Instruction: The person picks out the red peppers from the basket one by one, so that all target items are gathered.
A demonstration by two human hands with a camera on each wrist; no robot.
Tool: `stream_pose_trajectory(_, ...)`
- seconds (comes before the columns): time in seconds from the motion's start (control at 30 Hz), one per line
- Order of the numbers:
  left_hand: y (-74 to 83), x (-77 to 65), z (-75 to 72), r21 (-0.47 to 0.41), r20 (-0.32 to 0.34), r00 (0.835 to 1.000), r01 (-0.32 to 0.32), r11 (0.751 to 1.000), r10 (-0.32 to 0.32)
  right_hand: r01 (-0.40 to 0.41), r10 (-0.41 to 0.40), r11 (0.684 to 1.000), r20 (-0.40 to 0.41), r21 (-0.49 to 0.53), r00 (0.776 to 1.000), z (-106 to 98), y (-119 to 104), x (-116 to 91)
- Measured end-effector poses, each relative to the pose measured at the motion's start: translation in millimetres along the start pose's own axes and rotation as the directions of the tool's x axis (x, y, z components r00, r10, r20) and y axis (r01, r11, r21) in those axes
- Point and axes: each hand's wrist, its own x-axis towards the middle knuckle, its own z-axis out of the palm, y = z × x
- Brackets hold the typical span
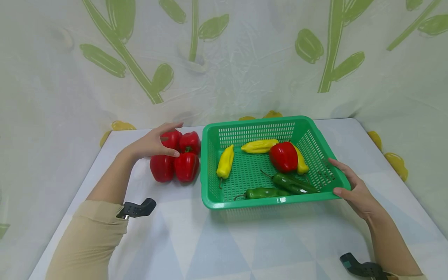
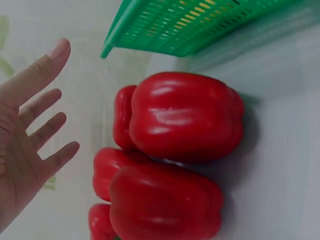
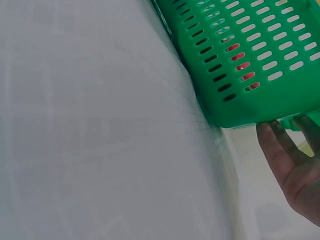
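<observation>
My left hand (image 1: 157, 140) hovers over a cluster of several red bell peppers (image 1: 186, 167) on the table, left of a green plastic basket (image 1: 204, 171). Its fingers are spread and hold nothing; the left wrist view shows the hand (image 2: 25, 130) apart from the peppers (image 2: 185, 117). My right hand (image 1: 357, 190) holds the basket by its front right corner, thumb at the front rim and fingers along the right side. In the basket lie a red bell pepper (image 1: 284, 157), three yellow peppers (image 1: 225, 162), one partly hidden behind the red one, and two long green peppers (image 1: 294, 182).
A white table (image 1: 168, 241) with pale blue triangles carries everything. White sheeting (image 1: 245, 77) with green leaf prints rises behind and at both sides. Yellow shapes (image 1: 395, 165) show along the table's edges. A dark strap device (image 1: 138, 209) sits on each wrist.
</observation>
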Motion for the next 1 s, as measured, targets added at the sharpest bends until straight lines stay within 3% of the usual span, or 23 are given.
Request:
stream_pose_trajectory(0.57, 39.0, 23.8, 6.2, -0.074, 0.04, 0.997, -0.065, 0.995, 0.068, 0.002, -0.002, 1.0, 0.001, 0.003, 1.0, 0.5, 0.0, 0.9)
stream_pose_trajectory(0.77, 52.8, 36.6, 7.9, -0.07, 0.082, 0.989, -0.114, 0.991, 0.119, -0.008, 0.008, 1.0, -0.008, 0.004, 1.0, 0.3, -0.4, 1.1)
stream_pose_trajectory(1.0, 66.6, 50.1, 12.9, -0.141, 0.143, 0.976, -0.145, 0.979, 0.165, -0.008, 0.008, 1.0, -0.003, 0.01, 1.0, -0.2, 0.6, 0.7)
